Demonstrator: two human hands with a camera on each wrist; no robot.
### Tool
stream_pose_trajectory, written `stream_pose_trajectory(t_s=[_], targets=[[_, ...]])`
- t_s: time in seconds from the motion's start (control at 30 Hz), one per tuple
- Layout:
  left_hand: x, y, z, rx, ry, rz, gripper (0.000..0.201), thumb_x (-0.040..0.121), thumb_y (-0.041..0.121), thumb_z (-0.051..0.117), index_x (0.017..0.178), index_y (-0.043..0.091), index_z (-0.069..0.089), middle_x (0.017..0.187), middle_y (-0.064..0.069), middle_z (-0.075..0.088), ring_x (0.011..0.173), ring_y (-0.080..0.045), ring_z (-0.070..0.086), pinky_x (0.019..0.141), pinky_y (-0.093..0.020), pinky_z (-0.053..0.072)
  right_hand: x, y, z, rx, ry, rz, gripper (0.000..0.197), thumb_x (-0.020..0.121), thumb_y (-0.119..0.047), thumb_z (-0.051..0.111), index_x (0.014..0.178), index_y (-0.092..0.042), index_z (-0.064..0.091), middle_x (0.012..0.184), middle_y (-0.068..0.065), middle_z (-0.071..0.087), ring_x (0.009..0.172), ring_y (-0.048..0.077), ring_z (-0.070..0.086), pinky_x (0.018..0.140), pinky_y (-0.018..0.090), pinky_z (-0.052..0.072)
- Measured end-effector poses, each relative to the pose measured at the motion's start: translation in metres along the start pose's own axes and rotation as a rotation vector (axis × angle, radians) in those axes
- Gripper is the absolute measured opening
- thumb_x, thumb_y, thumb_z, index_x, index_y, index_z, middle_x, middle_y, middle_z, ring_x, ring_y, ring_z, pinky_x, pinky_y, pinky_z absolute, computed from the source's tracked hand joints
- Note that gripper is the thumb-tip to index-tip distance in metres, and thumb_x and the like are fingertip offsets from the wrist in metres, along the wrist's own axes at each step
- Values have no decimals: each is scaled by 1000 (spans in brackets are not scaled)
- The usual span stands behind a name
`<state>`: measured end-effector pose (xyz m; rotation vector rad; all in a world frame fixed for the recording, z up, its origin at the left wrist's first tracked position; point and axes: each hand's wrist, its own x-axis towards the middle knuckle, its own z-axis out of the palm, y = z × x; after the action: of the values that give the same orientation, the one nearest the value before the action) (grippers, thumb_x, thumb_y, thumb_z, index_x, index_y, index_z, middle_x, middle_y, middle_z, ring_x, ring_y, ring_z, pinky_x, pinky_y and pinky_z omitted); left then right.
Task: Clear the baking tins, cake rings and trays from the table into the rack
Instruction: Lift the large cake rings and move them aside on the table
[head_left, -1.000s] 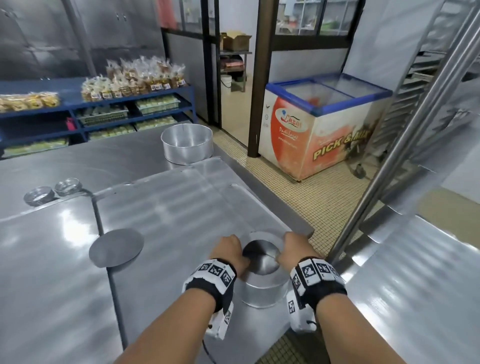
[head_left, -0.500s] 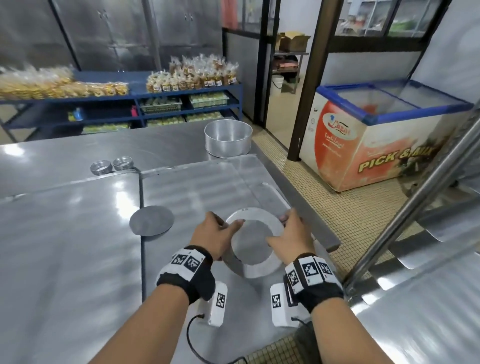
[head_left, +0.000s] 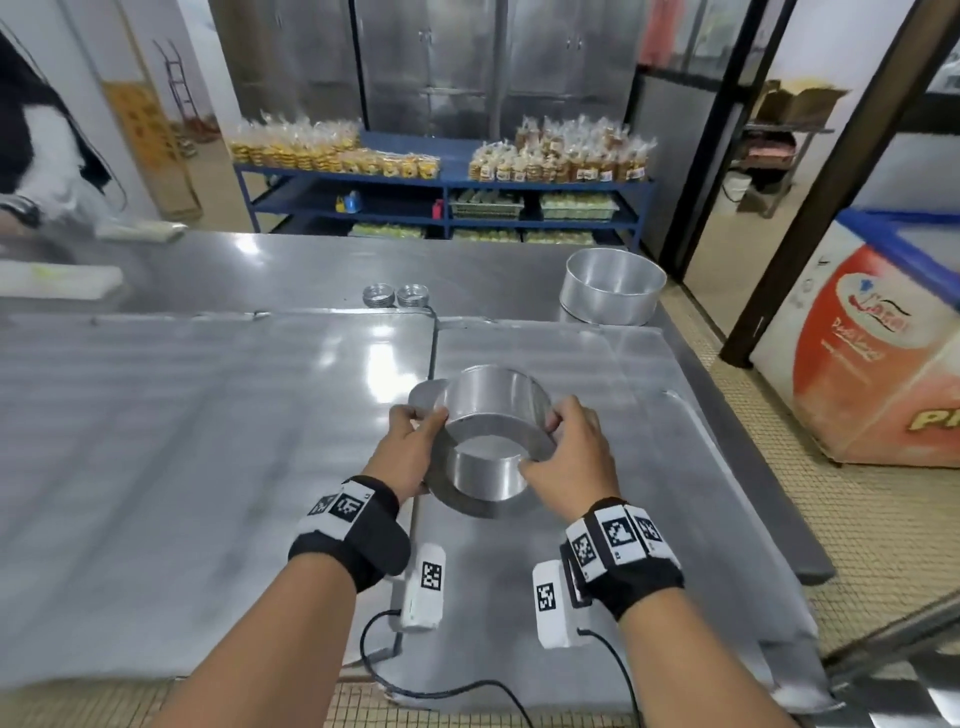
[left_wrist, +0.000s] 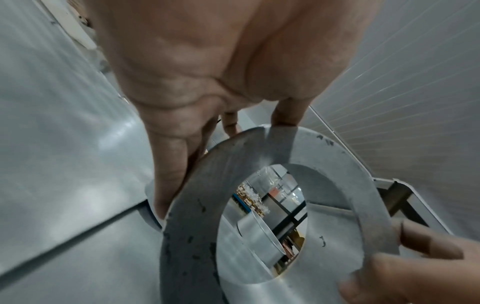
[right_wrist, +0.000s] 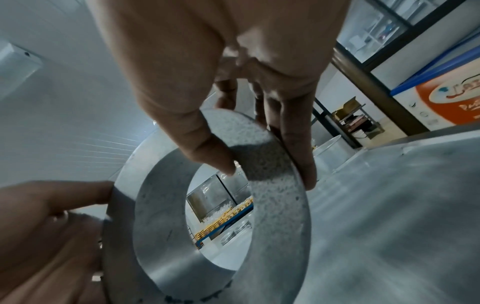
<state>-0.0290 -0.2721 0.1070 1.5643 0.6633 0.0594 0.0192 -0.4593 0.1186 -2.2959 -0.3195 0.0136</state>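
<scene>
Steel table (head_left: 208, 415), cake ring (head_left: 493, 410) seemingly lifted, between hands

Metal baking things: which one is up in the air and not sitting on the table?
The cake ring, held tilted between the left hand and right hand. The big round tin and two little tins rest on the table.
</scene>
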Motion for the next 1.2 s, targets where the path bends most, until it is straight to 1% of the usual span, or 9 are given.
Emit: stream_pose_trajectory(t_s=[0.1, 0.27, 0.33, 0.43, 0.5, 0.67, 0.77, 0.93, 1.2], targets=[[2, -6, -33, -102, -20, 38, 43, 101, 36, 49, 141, 30, 35, 106, -2, 64, 93, -24, 64, 93, -47, 52, 6, -15, 24, 202, -92, 9, 35, 69, -14, 72, 83, -28, 44, 107, -4, 47, 83, 16, 57, 62, 25, 42], [6, -18, -90, -268, -31, 75, 71, 73, 20, 58, 143, 24, 45, 91, 3, 61, 66, -11, 57, 60, -23, 46, 13, -42, 67, 750, -122, 224, 29, 71, -24, 62, 99, -29, 59, 111, 5, 61, 88, 18, 58, 70, 30, 46], [10, -24, -110, -310, -29, 82, 72, 68, 10, 53, 139, 22, 51, 95, 1, 61, 62, -11, 56, 54, -21, 46, 15, -50, 88, 794, -119, 294, 30, 77, -45, 66, 101, -27, 65, 106, 6, 67, 88, 19, 63, 75, 35, 52], [18, -34, -135, -350, -44, 59, 45, 79, 22, 57, 124, 25, 65, 100, 4, 67, 83, -21, 55, 63, -29, 42, 22, -54, 125, 643, -83, 344, 66, 62, -86, 62, 84, -24, 71, 88, 6, 74, 86, 26, 71, 85, 51, 57], [24, -41, -150, -354, -29, 38, 34, 95, 43, 53, 119, 25, 69, 104, 7, 72, 93, -20, 60, 73, -30, 44, 23, -56, 146, 591, -44, 388, 71, 57, -91, 61, 84, -26, 73, 80, 5, 75, 83, 28, 72, 83, 51, 58], [51, -63, -180, -284, 78, 108, 49, 82, 46, 62, 126, 23, 64, 135, -8, 59, 122, -25, 59, 103, -40, 48, 20, -75, 177, 577, -19, 374, 34, 55, -56, 75, 78, -32, 77, 76, -4, 76, 80, 23, 73, 78, 47, 61], [63, -81, -193, -276, 102, 120, 39, 95, 25, 56, 134, 21, 57, 142, -9, 49, 124, -25, 55, 94, -33, 49, 21, -79, 194, 564, -28, 397, 8, 59, -37, 77, 66, -36, 76, 72, -6, 75, 79, 20, 73, 79, 45, 61], [75, -112, -201, -291, 125, 114, 40, 98, 6, 48, 134, 23, 54, 137, -10, 55, 119, -28, 59, 84, -32, 52, 22, -74, 214, 498, -69, 413, 16, 56, -18, 74, 65, -31, 76, 70, -2, 75, 73, 22, 73, 74, 47, 62], [81, -126, -200, -206, 273, 104, 42, 97, 2, 45, 133, 20, 56, 134, -5, 56, 122, -23, 54, 103, -38, 46, 37, -66, 231, 458, -158, 403, 24, 56, -10, 75, 78, -20, 74, 79, 4, 74, 76, 24, 73, 71, 46, 62]])
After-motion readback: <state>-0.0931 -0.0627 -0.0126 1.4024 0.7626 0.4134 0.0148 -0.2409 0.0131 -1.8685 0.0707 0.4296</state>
